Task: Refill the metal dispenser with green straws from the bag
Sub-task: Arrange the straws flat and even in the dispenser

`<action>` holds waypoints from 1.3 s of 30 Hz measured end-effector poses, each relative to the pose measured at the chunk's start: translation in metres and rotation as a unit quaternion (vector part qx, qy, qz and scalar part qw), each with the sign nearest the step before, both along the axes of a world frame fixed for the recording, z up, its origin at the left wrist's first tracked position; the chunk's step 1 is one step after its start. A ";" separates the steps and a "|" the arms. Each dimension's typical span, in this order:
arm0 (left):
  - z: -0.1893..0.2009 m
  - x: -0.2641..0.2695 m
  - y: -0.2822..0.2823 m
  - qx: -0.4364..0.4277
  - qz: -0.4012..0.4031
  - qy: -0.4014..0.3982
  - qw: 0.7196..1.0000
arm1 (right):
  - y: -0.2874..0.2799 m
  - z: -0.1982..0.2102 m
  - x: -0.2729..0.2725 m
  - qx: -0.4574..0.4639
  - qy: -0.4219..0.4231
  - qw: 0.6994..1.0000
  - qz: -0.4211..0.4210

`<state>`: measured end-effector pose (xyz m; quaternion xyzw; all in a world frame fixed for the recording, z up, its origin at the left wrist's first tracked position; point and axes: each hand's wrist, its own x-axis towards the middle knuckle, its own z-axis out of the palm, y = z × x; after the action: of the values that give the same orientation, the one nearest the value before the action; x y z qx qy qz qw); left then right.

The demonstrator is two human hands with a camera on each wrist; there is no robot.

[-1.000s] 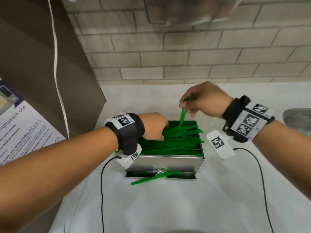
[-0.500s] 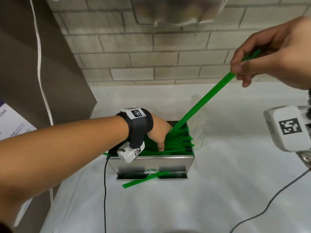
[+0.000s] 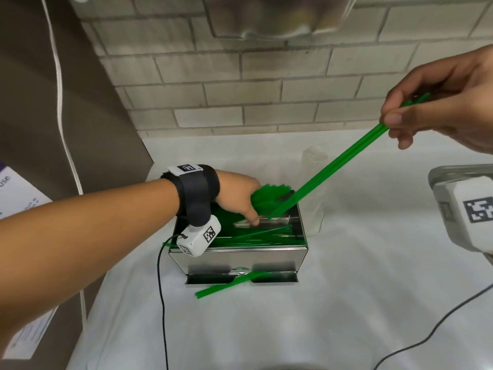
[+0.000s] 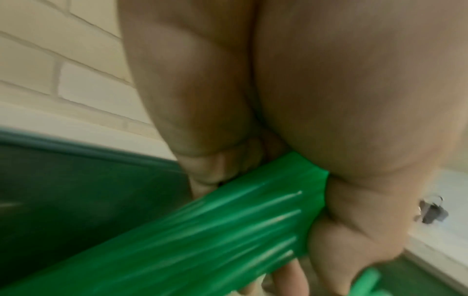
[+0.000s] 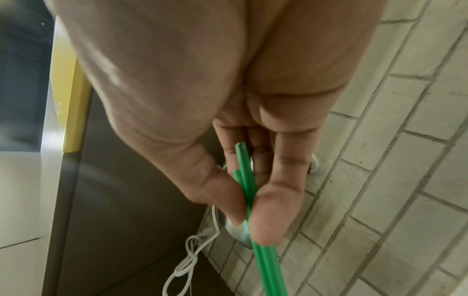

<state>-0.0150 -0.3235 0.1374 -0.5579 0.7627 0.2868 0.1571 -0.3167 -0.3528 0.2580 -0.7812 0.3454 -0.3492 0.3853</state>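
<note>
An open-topped metal dispenser [image 3: 240, 259] stands on the white counter, with loose green straws [image 3: 256, 237] lying inside. My left hand [image 3: 241, 201] reaches into it and grips a bundle of green straws [image 4: 202, 230], whose ends fan out above the box [image 3: 269, 193]. My right hand [image 3: 416, 113] is raised at the upper right and pinches a couple of long green straws [image 3: 333, 166] between thumb and fingers [image 5: 249, 192]; their lower ends slant down into the dispenser. One straw [image 3: 229, 285] sticks out of the front slot. A clear plastic bag [image 3: 314, 182] stands behind the dispenser's right side.
A brick wall [image 3: 266, 89] rises behind the counter, with a metal fixture [image 3: 277, 17] mounted above. A brown panel [image 3: 66, 116] and a white cord [image 3: 62, 89] are at left. Black wrist-camera cables [image 3: 161, 303] trail over the counter. A metal object's edge [image 3: 453, 172] shows at far right.
My right hand has risen from just above the dispenser to the upper right, drawing a couple of straws up at a slant. My left hand has gathered a bundle inside the box.
</note>
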 end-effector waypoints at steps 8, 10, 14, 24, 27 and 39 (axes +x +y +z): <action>0.034 0.051 0.012 -0.075 0.071 0.245 0.964 | -0.003 -0.019 0.010 -0.006 0.060 0.998 -0.014; 0.044 0.059 0.014 -0.102 0.083 0.286 0.949 | 0.001 -0.029 0.025 0.028 0.068 0.997 -0.013; 0.074 0.068 0.018 -0.111 0.116 0.388 0.907 | 0.009 -0.061 0.066 0.087 0.081 0.993 -0.020; 0.069 0.028 0.022 -0.146 0.050 0.233 0.960 | 0.005 -0.119 0.103 0.021 0.270 0.962 0.044; 0.042 0.008 0.012 -0.106 0.025 0.145 0.983 | -0.007 -0.110 0.095 0.029 0.230 0.973 -0.013; -0.021 -0.017 0.003 0.035 -0.041 -0.171 0.984 | 0.041 -0.116 0.083 0.136 0.417 0.893 0.099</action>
<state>-0.0324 -0.3205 0.1161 -0.5612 0.7363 0.2067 0.3165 -0.2341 -0.3115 0.1422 -0.8252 0.4397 0.0990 0.3406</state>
